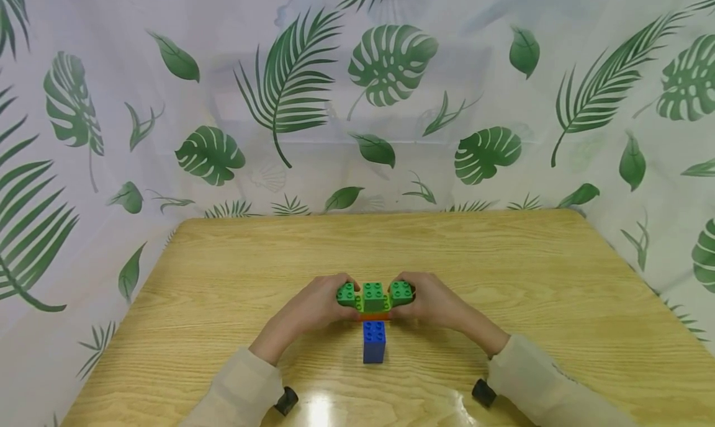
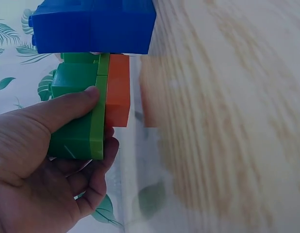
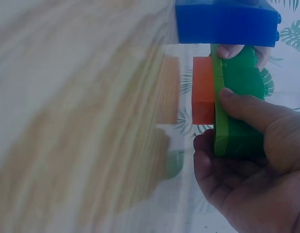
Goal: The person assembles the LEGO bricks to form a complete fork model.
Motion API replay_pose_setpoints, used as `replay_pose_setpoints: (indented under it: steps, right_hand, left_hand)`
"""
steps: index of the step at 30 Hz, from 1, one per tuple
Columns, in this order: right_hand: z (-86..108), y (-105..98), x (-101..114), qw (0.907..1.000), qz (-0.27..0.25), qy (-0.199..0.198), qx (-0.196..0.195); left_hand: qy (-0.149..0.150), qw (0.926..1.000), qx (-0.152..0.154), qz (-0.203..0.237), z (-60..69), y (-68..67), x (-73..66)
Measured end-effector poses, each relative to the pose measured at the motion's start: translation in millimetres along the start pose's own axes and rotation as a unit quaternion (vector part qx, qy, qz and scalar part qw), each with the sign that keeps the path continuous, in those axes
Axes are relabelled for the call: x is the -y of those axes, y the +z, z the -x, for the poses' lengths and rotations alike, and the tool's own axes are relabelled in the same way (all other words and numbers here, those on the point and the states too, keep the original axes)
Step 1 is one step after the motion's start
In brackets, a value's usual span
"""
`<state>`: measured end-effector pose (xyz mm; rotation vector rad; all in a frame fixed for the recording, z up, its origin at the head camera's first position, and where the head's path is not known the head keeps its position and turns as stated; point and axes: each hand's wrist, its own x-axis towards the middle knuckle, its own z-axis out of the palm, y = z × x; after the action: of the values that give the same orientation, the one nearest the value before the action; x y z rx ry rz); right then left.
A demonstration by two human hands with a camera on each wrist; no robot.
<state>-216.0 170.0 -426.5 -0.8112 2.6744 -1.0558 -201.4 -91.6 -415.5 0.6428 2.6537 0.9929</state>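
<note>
Both hands hold one toy-brick assembly between them. Three dark green bricks (image 1: 372, 298) sit along a light green strip (image 2: 98, 128), with an orange brick (image 2: 118, 92) beneath its middle. My left hand (image 1: 326, 300) grips the left end, thumb pressed on the near side and fingers curled behind and under. At the right end, my right hand (image 1: 429, 298) grips in the same way. In both wrist views a narrow gap separates the orange brick from its reflection on the tabletop. A blue brick (image 1: 373, 345) stands upright on the table, studs up, just nearer than the assembly.
The wooden table (image 1: 251, 247) extends around both hands. Behind it and at the sides hangs a white curtain (image 1: 424, 166) printed with green leaves. A small black cylinder (image 1: 287, 401) is at the left sleeve, and another black cylinder (image 1: 483, 392) at the right sleeve.
</note>
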Motion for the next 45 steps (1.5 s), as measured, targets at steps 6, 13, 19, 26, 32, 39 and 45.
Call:
replay_pose_setpoints:
  steps: [6, 13, 19, 26, 32, 39, 45]
  right_hand:
    - [5.5, -8.1, 7.1, 0.9999, -0.010, -0.006, -0.010]
    - [13.2, -16.3, 18.4, 0.9986, -0.045, -0.011, -0.025]
    - [20.6, -24.6, 31.7, 0.9983, -0.055, -0.004, -0.020]
    - [33.0, -35.0, 48.3, 0.9981, -0.055, -0.026, -0.009]
    - [45.1, -36.8, 59.3, 0.9974, -0.057, -0.044, -0.006]
    - [53.4, -33.4, 63.8, 0.9969, -0.064, -0.046, 0.001]
    - [54.1, -29.8, 62.9, 0.9969, -0.066, -0.044, 0.004]
  left_hand:
    - [0.006, 0.9998, -0.016, 0.013, 3.7, -5.4, -6.6]
    - [0.026, 0.9976, -0.038, 0.051, 9.5, -13.7, -15.4]
    - [0.043, 0.9972, -0.028, 0.055, 17.4, -22.4, -26.1]
    - [0.063, 0.9962, -0.010, 0.059, 32.9, -34.6, -42.2]
    - [0.059, 0.9959, -0.002, 0.068, 47.2, -36.4, -51.5]
    - [0.059, 0.9959, 0.004, 0.069, 56.9, -33.0, -55.9]
    - [0.059, 0.9968, 0.003, 0.054, 57.4, -31.5, -54.4]
